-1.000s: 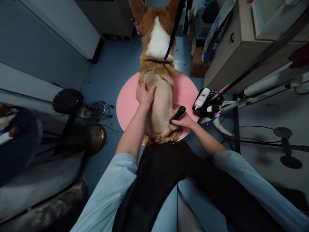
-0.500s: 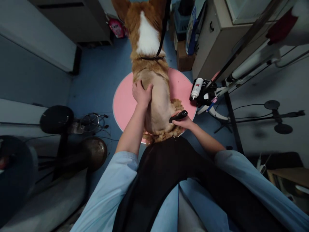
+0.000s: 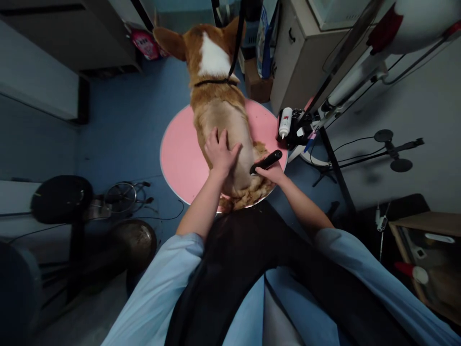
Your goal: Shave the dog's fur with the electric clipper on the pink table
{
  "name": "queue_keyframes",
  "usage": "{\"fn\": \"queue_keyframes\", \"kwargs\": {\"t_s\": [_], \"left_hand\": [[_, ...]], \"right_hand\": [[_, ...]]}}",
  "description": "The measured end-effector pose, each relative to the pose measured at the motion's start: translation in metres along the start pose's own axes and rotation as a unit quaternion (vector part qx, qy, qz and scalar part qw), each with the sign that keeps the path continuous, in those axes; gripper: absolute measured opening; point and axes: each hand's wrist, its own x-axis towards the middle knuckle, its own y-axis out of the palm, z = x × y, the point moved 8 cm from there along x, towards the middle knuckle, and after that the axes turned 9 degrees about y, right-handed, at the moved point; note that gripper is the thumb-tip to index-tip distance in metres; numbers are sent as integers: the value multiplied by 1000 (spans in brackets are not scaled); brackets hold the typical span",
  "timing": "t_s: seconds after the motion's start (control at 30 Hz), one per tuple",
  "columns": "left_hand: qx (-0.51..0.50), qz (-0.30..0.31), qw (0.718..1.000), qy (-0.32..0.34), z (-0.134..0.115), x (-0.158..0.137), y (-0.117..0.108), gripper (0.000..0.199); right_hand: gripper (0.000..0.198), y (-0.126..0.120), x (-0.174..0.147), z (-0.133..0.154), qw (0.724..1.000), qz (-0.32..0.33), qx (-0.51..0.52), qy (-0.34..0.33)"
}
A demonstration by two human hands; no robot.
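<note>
Worktop point(image 3: 176, 149), pink and round, bears the dog point(image 3: 223, 115), its back close-clipped; the left hand point(image 3: 221, 154), fingers spread, has slid rearward along it, uncovering more upper back, while the right hand point(image 3: 274, 173) grips a black handheld tool point(image 3: 267, 161) by the haunch.

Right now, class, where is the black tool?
In the head view, the black tool is right of centre, held in the right hand beside the rear of the dog, over the pink table.
</note>
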Motion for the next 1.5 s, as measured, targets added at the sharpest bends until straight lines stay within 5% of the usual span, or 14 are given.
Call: {"fn": "queue_keyframes", "kwargs": {"t_s": [0.23, 0.43, 0.53, 0.9, 1.1, 1.2, 1.5], "left_hand": [[-6, -2, 1000, 16, 1, 5, 4, 74], [2, 3, 999, 35, -1, 7, 5, 72], [-2, 5, 999, 38, 0, 10, 4, 67], [2, 18, 999, 51, 1, 19, -2, 62], [-6, 27, 997, 79, 2, 23, 1, 63], [-16, 28, 996, 87, 4, 25, 3, 64], [-30, 31, 995, 95, 8, 29, 8, 66]], "right_hand": [[32, -3, -59, -36, 998, -38, -33, 48], [34, -15, -43, -9, 992, -122, 23, -20], [31, -5, -31, 3, 992, -114, 12, -44], [31, 21, -97, -70, 989, -129, -2, 73], [31, 9, -93, -38, 976, -216, 17, 10], [30, 17, -79, -21, 981, -195, 6, -11], [34, 44, -115, -71, 978, -193, -3, 77]]}}
